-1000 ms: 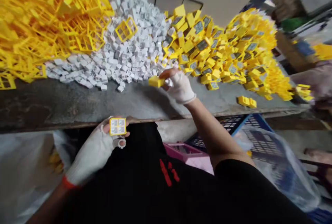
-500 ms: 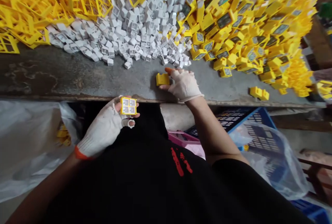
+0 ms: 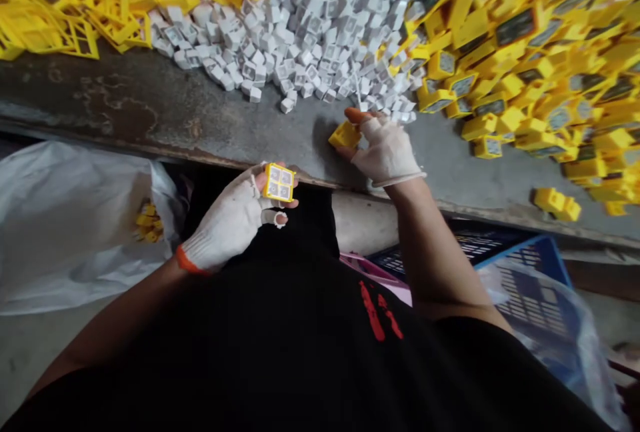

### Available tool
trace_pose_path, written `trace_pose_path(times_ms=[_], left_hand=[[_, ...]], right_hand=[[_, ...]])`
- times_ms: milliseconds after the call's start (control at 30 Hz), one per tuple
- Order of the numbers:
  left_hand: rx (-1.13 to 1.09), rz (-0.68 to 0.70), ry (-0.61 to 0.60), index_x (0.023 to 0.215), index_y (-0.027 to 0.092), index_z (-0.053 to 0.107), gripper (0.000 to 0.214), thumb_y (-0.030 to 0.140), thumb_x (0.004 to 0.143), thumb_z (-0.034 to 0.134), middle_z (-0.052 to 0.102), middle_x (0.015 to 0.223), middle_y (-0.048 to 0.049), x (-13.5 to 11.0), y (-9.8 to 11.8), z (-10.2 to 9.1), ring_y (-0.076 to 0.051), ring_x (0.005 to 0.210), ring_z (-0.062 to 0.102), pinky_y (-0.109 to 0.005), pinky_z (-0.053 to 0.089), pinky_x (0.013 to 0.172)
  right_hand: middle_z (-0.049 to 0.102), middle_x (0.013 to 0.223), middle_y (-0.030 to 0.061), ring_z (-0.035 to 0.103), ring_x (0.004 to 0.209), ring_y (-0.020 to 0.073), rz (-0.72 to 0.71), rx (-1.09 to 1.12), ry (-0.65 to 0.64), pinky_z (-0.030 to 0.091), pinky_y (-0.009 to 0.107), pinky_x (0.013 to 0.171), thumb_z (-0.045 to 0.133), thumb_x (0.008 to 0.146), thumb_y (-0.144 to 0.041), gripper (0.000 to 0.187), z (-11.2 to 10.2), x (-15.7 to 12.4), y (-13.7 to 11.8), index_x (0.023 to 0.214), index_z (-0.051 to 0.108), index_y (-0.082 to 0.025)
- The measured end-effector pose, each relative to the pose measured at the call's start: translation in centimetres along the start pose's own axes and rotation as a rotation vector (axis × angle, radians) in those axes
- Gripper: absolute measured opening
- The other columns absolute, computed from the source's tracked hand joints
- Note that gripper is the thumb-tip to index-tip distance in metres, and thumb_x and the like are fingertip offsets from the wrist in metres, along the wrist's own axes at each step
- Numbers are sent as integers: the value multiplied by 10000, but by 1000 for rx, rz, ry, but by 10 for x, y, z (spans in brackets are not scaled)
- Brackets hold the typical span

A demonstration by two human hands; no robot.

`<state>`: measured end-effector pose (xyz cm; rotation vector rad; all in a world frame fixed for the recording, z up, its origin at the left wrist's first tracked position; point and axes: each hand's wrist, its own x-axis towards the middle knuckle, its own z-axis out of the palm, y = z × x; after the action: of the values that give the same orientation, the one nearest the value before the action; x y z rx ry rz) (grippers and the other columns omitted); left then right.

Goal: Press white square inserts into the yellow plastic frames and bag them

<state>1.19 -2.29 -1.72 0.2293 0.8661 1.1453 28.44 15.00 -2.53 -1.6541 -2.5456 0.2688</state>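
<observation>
My left hand [image 3: 227,222], in a white fingerless glove, grips a small yellow frame with white squares [image 3: 279,183] in front of the table edge. Its face of several white squares is turned up towards me. My right hand [image 3: 385,145], gloved alike, pinches a yellow plastic block [image 3: 344,135] between thumb and fingers, just over the grey tabletop. The fingers hide part of that block. Close beyond the right hand lies the heap of small white blocks [image 3: 310,52].
Yellow open frames [image 3: 65,5] pile up at the back left, yellow blocks with grey faces [image 3: 530,92] at the right. A white bag [image 3: 75,232] with yellow pieces hangs at the left. A blue crate [image 3: 530,299] stands below the table, right.
The camera view has turned, so the table and heaps appear shifted and tilted. The yellow block in my right hand is now tipped at an angle. My left hand keeps its hold.
</observation>
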Motion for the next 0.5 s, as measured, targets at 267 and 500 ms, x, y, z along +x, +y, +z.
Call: trace_pose_path(times_ms=[267, 500], left_hand=[[-32, -6, -8, 1204, 193, 793, 151, 271, 1074, 796, 875, 1153, -94, -2, 0, 7, -267, 887, 868, -317, 672, 655], [-50, -54, 81, 1392, 230, 786, 284, 225, 1108, 769, 877, 1202, -77, -7, 3, 16, -280, 1027, 884, -314, 710, 685]], right_hand=[[863, 1460, 126, 845, 1309, 342, -575, 361, 216, 723, 545, 1135, 807, 1071, -673, 683, -15, -41, -35, 1608, 722, -260], [862, 1452, 126, 842, 1244, 356, -650, 523, 112, 701, 552, 1149, 822, 1093, -531, 555, -19, -54, -74, 1616, 749, -361]])
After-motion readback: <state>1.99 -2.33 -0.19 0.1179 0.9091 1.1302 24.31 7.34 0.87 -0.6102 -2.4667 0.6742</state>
